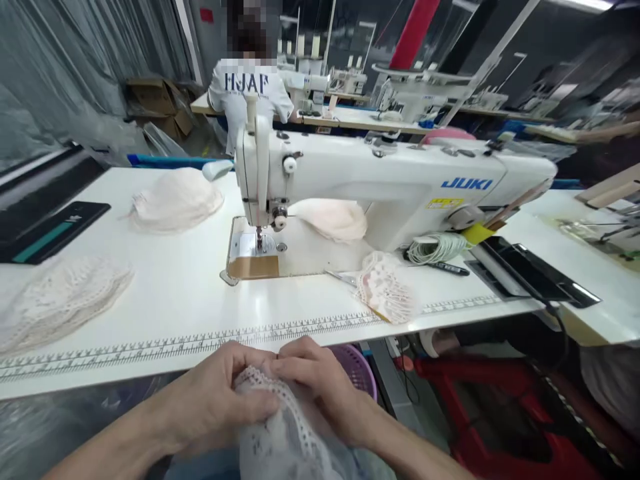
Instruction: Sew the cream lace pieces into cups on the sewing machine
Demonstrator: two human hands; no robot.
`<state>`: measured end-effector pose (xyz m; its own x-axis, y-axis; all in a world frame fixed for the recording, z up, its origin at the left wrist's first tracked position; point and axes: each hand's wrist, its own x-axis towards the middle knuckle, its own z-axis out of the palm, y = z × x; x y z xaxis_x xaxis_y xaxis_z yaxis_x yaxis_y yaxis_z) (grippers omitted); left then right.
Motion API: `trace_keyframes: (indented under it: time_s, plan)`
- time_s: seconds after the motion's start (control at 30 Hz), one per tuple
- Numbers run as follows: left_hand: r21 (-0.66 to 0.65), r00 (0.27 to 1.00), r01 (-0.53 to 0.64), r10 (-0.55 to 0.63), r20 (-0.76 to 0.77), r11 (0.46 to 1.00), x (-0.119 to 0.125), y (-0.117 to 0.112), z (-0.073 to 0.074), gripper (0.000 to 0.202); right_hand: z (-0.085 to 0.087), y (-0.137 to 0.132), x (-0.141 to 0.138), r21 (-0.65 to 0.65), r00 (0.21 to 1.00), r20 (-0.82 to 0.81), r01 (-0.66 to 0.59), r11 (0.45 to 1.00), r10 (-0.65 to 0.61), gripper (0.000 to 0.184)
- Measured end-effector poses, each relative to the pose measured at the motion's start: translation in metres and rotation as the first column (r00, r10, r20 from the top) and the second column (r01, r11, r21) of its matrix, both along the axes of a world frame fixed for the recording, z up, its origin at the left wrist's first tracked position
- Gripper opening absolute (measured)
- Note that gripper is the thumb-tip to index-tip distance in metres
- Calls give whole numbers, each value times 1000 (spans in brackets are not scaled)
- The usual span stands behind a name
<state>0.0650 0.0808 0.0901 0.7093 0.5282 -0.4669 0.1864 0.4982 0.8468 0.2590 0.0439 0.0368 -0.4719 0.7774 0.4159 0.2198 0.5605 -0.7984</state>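
Observation:
Just below the table's front edge, both my hands grip a white lace fabric piece (285,433) with a scalloped, holed border. My left hand (220,393) pinches its upper left edge between thumb and fingers. My right hand (325,387) is closed on the top edge, its fingertips close to those of my left hand. The lower part of the lace hangs toward my lap and leaves the view. Beyond my hands stands a white sewing machine (400,167), its needle and presser foot (259,240) above the metal plate.
Stacked lace pieces (65,300) and pale fabric cups (175,200) lie on the left. Another lace piece (385,287) covers part of some scissors (343,277). A coil of cord (437,248) sits by the machine. A purple basket (357,370) is below the table. A person (250,93) works ahead.

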Motion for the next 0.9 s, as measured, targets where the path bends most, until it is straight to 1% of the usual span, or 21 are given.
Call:
trace_keyframes:
  time_s: [0.03, 0.07, 0.1, 0.17, 0.23, 0.27, 0.33, 0.4, 0.43, 0.5, 0.57, 0.6, 0.63, 0.67, 0.7, 0.73, 0.77, 0.8, 0.83, 0.87, 0.9]
  plan:
    - [-11, 1000, -7, 7, -22, 1000, 1, 4, -2, 22, -4, 3, -1, 86, 999, 12, 39, 995, -40, 37]
    - [0, 998, -22, 22, -56, 1000, 2, 8, -4, 23, -9, 6, -2, 121, 998, 21, 60, 991, -63, 33]
    - [20, 994, -35, 37, -99, 999, 1, 10, -7, 23, -13, 8, -3, 110, 997, 38, 70, 991, -75, 28]
    - [49, 983, -46, 54, -174, 998, -1, 13, -11, 23, -18, 11, -2, 8, 993, 94, 66, 998, -67, 18]
    - [54, 977, -42, 52, -208, 998, -3, 14, -13, 26, -19, 11, -1, -66, 991, 127, 60, 996, -51, 17]
    - [48, 977, -37, 46, -210, 998, -3, 15, -13, 27, -18, 11, -1, -72, 991, 122, 58, 996, -49, 18]
    - [37, 979, -21, 28, -203, 999, -3, 17, -11, 29, -17, 10, -1, -23, 994, 97, 44, 999, -41, 20]
    - [42, 981, -4, 12, -194, 999, -3, 20, -8, 28, -15, 11, -3, 18, 991, 120, 57, 998, -58, 23]
    - [50, 982, 3, 7, -190, 999, -4, 23, -7, 27, -15, 12, -4, 59, 986, 142, 75, 995, -83, 24]
    - [78, 982, 27, -12, -189, 997, -6, 33, -5, 26, -11, 19, -6, 230, 975, 164, 109, 967, -149, 23]
    - [124, 977, 57, -30, -210, 991, -11, 52, -2, 26, -5, 31, -8, 438, 963, 159, 128, 890, -217, 24]
    - [177, 970, 71, -27, -241, 982, -14, 65, 1, 27, 0, 39, -10, 526, 956, 157, 130, 841, -246, 25]
    - [278, 953, 101, -12, -303, 955, -16, 80, 4, 28, 4, 48, -12, 589, 947, 162, 133, 797, -278, 26]
    - [406, 924, 148, 19, -381, 902, -18, 96, 7, 30, 9, 59, -15, 639, 935, 179, 128, 759, -308, 27]
    - [536, 887, 207, 73, -456, 819, -18, 112, 10, 32, 12, 71, -18, 689, 920, 198, 115, 715, -339, 28]
    - [656, 842, 283, 147, -519, 699, -17, 127, 12, 32, 13, 84, -21, 738, 902, 213, 103, 667, -375, 28]
    - [728, 812, 326, 216, -542, 603, -14, 140, 14, 29, 13, 96, -24, 773, 878, 234, 92, 628, -418, 29]
    - [777, 791, 343, 285, -542, 527, -11, 150, 13, 25, 11, 109, -27, 792, 846, 261, 88, 604, -465, 30]
    - [814, 777, 343, 346, -526, 468, -7, 157, 12, 19, 7, 119, -29, 792, 813, 286, 97, 603, -507, 31]
    - [841, 771, 335, 390, -504, 426, -2, 160, 8, 16, 2, 128, -31, 777, 785, 314, 111, 619, -535, 31]
    - [860, 767, 334, 419, -486, 387, 1, 159, 4, 17, -3, 135, -33, 752, 767, 341, 125, 647, -544, 31]
